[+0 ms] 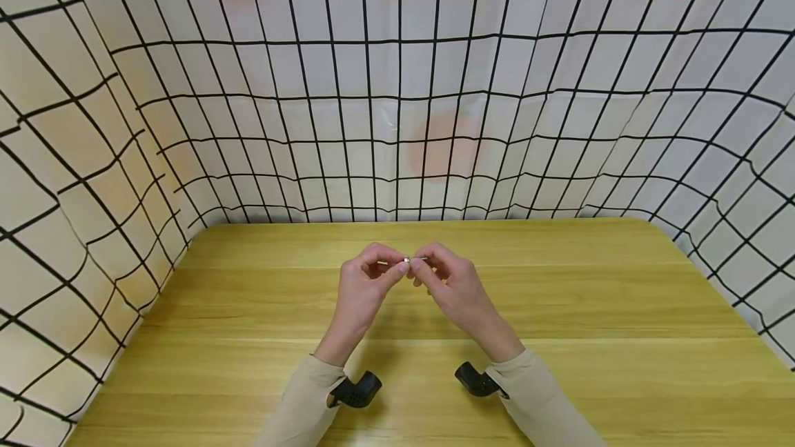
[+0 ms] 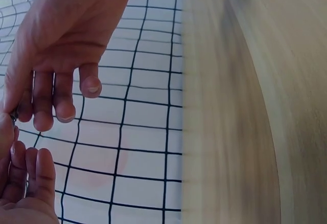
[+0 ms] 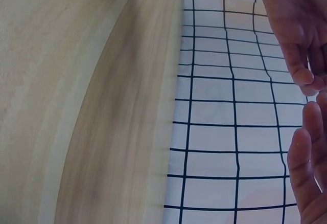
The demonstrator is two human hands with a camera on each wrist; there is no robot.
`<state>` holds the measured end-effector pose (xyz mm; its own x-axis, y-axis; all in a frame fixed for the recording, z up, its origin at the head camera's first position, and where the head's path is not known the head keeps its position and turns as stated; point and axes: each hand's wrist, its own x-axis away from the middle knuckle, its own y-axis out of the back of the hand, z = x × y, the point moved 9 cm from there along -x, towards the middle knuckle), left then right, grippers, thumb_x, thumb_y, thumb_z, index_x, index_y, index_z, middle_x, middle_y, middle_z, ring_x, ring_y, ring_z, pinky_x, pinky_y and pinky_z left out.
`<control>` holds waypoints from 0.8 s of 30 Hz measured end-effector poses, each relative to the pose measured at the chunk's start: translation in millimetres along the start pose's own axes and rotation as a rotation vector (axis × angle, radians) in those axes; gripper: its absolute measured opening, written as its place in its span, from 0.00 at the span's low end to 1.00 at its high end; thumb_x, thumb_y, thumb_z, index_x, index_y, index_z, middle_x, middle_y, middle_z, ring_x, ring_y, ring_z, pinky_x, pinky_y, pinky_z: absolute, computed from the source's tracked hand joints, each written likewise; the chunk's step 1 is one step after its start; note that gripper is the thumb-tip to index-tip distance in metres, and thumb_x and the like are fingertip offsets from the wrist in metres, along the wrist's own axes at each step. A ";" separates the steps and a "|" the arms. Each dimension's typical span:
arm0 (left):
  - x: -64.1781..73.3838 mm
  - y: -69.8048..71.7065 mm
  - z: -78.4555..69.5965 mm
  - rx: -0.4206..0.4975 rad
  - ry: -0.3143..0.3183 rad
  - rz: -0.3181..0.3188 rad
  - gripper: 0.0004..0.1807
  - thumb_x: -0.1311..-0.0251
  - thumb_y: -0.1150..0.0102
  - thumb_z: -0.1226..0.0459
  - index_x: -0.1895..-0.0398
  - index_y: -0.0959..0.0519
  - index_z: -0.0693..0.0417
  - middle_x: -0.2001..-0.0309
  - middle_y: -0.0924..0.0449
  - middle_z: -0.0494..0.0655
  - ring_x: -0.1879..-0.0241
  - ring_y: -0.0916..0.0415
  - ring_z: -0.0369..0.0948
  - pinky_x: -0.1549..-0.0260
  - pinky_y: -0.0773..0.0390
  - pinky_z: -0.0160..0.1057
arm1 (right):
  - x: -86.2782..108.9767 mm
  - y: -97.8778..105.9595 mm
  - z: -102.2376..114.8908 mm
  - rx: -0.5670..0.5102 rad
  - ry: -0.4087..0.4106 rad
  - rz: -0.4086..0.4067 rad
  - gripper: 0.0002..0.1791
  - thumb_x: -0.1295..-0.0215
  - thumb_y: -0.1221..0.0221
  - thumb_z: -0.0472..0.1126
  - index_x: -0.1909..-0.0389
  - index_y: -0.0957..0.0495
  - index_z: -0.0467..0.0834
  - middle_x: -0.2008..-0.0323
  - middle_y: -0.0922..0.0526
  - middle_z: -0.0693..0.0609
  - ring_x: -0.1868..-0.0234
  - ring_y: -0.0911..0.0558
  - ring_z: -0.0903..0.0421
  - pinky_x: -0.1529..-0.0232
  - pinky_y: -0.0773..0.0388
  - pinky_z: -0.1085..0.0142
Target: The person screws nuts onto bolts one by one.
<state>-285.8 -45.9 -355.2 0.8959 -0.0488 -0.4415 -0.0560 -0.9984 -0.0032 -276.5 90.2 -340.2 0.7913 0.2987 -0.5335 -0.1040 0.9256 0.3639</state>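
Observation:
Above the table, my left hand (image 1: 363, 285) and right hand (image 1: 452, 287) meet fingertip to fingertip. Between them is a tiny silvery metal piece (image 1: 406, 260), pinched by thumb and forefinger from both sides. A thin shiny sliver shows at the right fingertips; I cannot tell whether it is part of the same piece. In the left wrist view, the metal piece (image 2: 14, 116) is a small dark glint at the left edge, mostly covered by fingers. The right wrist view shows the right hand (image 3: 301, 29) and the left fingers (image 3: 301, 162), but the piece is out of sight.
A wood-grain table (image 1: 590, 309) lies under both hands. White sheeting with a black grid (image 1: 459, 67) rises behind it and along both sides. Black curved devices (image 1: 357, 390) sit at the wrists, by the beige sleeves (image 1: 540, 399).

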 end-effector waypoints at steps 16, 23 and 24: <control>0.1 0.8 0.1 -0.036 -0.025 -0.010 0.03 0.40 0.33 0.69 0.66 0.16 0.60 0.66 0.20 0.48 0.64 0.24 0.43 0.64 0.24 0.37 | 1.0 3.7 -13.8 -0.021 0.009 -0.004 0.14 0.31 0.39 0.37 0.47 0.25 0.46 0.58 0.18 0.54 0.64 0.19 0.54 0.69 0.23 0.64; 0.0 1.1 1.4 -0.044 -0.020 -0.009 0.03 0.40 0.34 0.69 0.65 0.16 0.62 0.65 0.20 0.50 0.64 0.24 0.43 0.63 0.24 0.37 | -0.6 1.5 -3.1 -0.009 0.081 0.011 0.10 0.34 0.39 0.30 0.54 0.24 0.43 0.61 0.20 0.51 0.68 0.20 0.52 0.72 0.24 0.64; -0.1 1.2 1.3 -0.043 -0.019 -0.011 0.03 0.40 0.34 0.69 0.65 0.16 0.62 0.65 0.20 0.50 0.64 0.24 0.43 0.63 0.24 0.37 | -0.8 1.6 1.3 -0.010 0.079 0.010 0.10 0.34 0.39 0.29 0.55 0.23 0.42 0.61 0.20 0.50 0.68 0.20 0.51 0.72 0.24 0.64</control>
<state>-286.6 -47.1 -356.4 0.8878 -0.0381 -0.4586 -0.0273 -0.9992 0.0303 -276.5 91.2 -338.2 0.7403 0.3247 -0.5887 -0.1176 0.9247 0.3620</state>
